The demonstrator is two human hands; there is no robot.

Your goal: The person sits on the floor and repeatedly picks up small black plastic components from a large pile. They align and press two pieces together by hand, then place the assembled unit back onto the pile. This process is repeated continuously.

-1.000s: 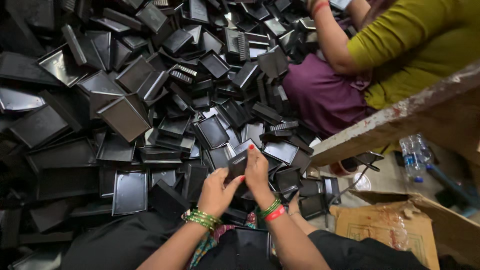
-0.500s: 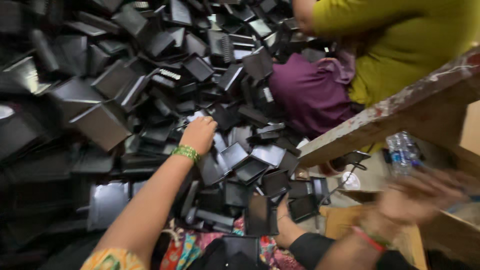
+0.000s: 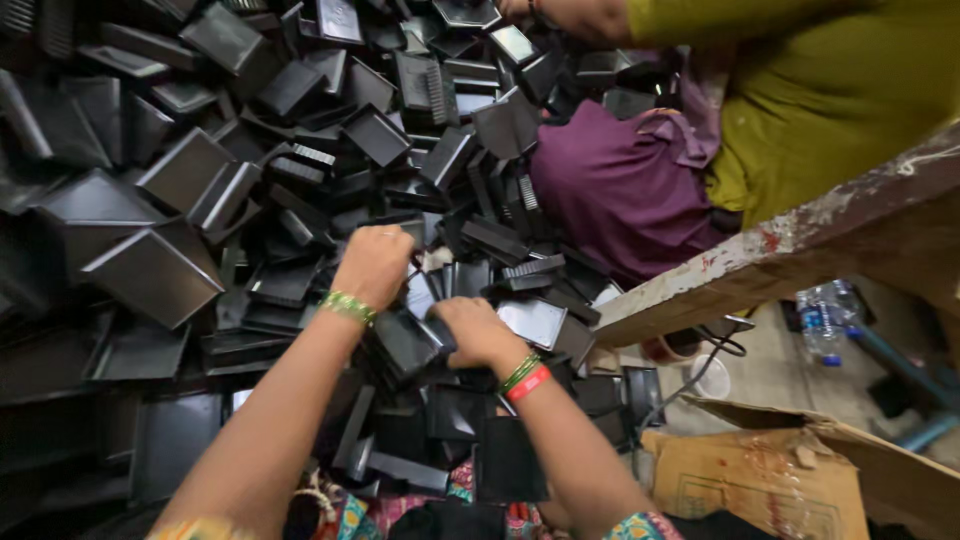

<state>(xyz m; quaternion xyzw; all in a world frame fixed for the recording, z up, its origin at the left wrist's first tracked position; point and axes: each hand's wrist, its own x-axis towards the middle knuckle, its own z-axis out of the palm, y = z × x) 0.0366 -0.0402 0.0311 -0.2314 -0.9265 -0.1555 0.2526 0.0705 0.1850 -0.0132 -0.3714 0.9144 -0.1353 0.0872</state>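
A big heap of black plastic trays and shells [image 3: 250, 180] fills the left and middle of the view. My left hand [image 3: 373, 265], with green bangles at the wrist, reaches into the heap, fingers curled down over pieces; what it grips is hidden. My right hand [image 3: 477, 333], wearing green and red bangles, presses on a black plastic tray [image 3: 408, 343] that lies between both hands.
Another person in a yellow-green top [image 3: 830, 110] and purple garment [image 3: 620, 190] sits at the top right. A worn wooden beam [image 3: 800, 240] crosses the right side. Below it are a plastic water bottle [image 3: 825, 320] and a torn cardboard box [image 3: 760, 480].
My right hand has swung back from the far right into the heap and landed on a tray beside my left hand. The left hand has pulled slightly nearer.
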